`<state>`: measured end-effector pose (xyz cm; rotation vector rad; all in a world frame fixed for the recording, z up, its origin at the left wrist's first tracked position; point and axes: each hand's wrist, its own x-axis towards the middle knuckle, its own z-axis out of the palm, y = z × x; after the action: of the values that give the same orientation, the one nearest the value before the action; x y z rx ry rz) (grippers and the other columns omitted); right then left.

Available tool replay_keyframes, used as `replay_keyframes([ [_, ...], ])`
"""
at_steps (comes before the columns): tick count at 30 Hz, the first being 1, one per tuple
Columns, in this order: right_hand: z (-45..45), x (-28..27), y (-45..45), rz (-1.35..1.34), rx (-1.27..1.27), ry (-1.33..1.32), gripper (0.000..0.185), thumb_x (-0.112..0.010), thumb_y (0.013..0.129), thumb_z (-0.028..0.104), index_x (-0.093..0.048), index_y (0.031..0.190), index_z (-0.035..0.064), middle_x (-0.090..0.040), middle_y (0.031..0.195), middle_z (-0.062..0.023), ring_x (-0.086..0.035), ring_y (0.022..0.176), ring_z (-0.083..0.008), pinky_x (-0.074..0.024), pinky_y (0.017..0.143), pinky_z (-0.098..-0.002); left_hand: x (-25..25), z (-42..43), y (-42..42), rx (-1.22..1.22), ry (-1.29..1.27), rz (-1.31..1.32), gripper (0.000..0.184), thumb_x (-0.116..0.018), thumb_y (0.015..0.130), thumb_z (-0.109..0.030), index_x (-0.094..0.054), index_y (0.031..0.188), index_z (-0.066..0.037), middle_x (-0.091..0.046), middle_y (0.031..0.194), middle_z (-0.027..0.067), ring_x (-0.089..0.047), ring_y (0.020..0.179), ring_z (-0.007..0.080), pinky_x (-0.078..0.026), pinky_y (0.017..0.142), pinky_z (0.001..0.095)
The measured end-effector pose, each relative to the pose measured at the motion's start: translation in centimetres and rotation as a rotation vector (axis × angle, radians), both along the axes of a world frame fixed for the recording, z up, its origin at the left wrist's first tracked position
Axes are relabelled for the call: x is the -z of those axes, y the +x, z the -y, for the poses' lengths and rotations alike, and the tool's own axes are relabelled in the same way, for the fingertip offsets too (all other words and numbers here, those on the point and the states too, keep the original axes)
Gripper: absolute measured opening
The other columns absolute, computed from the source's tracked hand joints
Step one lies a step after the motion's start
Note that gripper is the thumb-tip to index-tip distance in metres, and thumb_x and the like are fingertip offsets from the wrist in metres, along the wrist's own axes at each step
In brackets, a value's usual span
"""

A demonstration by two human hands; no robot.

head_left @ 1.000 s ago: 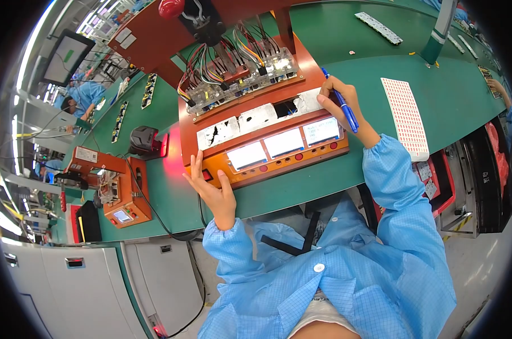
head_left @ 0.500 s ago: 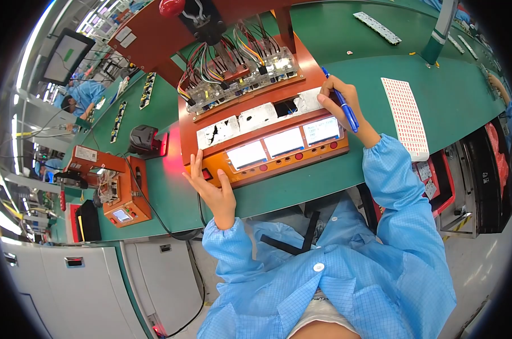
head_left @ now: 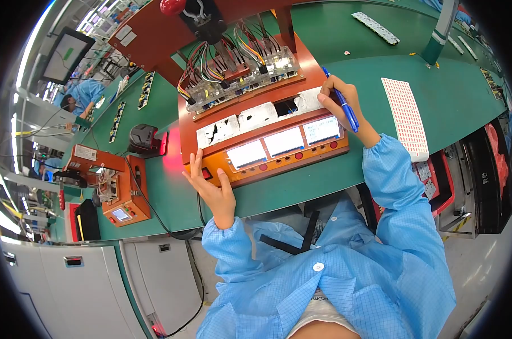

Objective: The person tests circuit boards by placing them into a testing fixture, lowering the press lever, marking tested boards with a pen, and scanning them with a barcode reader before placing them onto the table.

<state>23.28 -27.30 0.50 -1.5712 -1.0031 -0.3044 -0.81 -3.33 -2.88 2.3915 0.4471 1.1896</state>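
A reddish-brown test fixture stands before me on the bench. Clear clamps and bundled coloured wires fill its upper part. Worn white strips line its bed, and three lit displays sit along the front; the right one shows text too small to read. My left hand rests at the front left corner, fingers spread and holding nothing. Tucked in my right hand is a blue pen. The thumb and fingertips of that hand are at the right end of the white strip.
A sheet of small red-and-white labels lies to the right on the green bench. Left are a black scanner casting red light, a smaller orange device and circuit board strips. A white strip lies farther back.
At the far right, another person's hand has withdrawn, and a circuit board strip now shows there. Text on the right display has changed. My hands stay in place.
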Motion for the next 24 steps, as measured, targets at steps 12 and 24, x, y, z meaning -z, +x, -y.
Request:
replay_keyframes([
  [12, 0.1, -0.1, 0.0, 0.014, 0.011, -0.018, 0.018, -0.068, 0.086, 0.011, -0.052, 0.078, 0.0044, -0.052, 0.062, -0.0015, -0.046, 0.054, -0.0072, -0.0363, 0.051, -0.0237, 0.1, -0.1, 0.0, 0.003, 0.016, 0.009, 0.05, -0.052, 0.088, -0.009, -0.037, 0.136, -0.004, -0.047, 0.143, 0.0099, -0.032, 0.141, 0.0309, -0.003, 0.119, 0.0517],
  [24, -0.3, -0.6, -0.3, 0.014, 0.073, -0.04, 0.019, -0.067, 0.086, 0.01, -0.052, 0.078, 0.0039, -0.051, 0.062, -0.0027, -0.046, 0.053, -0.0088, -0.0365, 0.051, -0.025, -1.2, 0.5, 0.1, -0.075, 0.242, -0.173, 0.057, -0.068, 0.08, -0.025, -0.052, 0.133, -0.011, -0.046, 0.138, 0.0139, -0.036, 0.135, 0.0348, -0.012, 0.116, 0.058],
])
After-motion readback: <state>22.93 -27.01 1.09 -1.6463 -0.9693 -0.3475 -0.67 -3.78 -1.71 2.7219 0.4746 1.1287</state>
